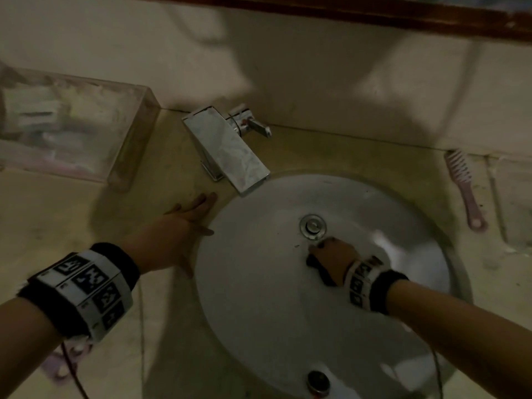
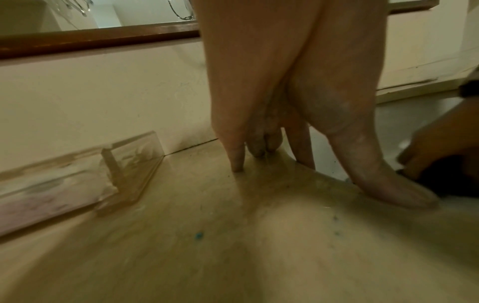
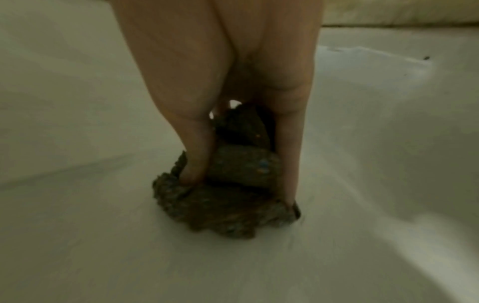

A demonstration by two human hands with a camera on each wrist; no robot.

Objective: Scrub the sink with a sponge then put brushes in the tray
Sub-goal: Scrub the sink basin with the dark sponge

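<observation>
A round white sink (image 1: pixel 259 298) is set into a beige counter. Inside it, just below the metal drain (image 1: pixel 313 226), my right hand (image 1: pixel 331 251) grips a dark ragged sponge (image 3: pixel 228 201) and presses it on the white basin floor (image 3: pixel 77 225). My left hand (image 1: pixel 190 223) lies flat with straight fingers on the counter at the sink's left rim, its fingers (image 2: pixel 237 155) spread on the counter and holding nothing. A clear plastic tray (image 1: pixel 72 125) sits at the back left. A pink brush (image 1: pixel 463 185) lies on the counter to the right of the sink.
A chrome faucet (image 1: pixel 230 151) with a lever handle (image 1: pixel 256 125) reaches over the sink's back left rim. A wall stands behind the counter under a wooden ledge (image 1: pixel 374 12). A pinkish object (image 1: pixel 57 367) lies on the counter under my left forearm.
</observation>
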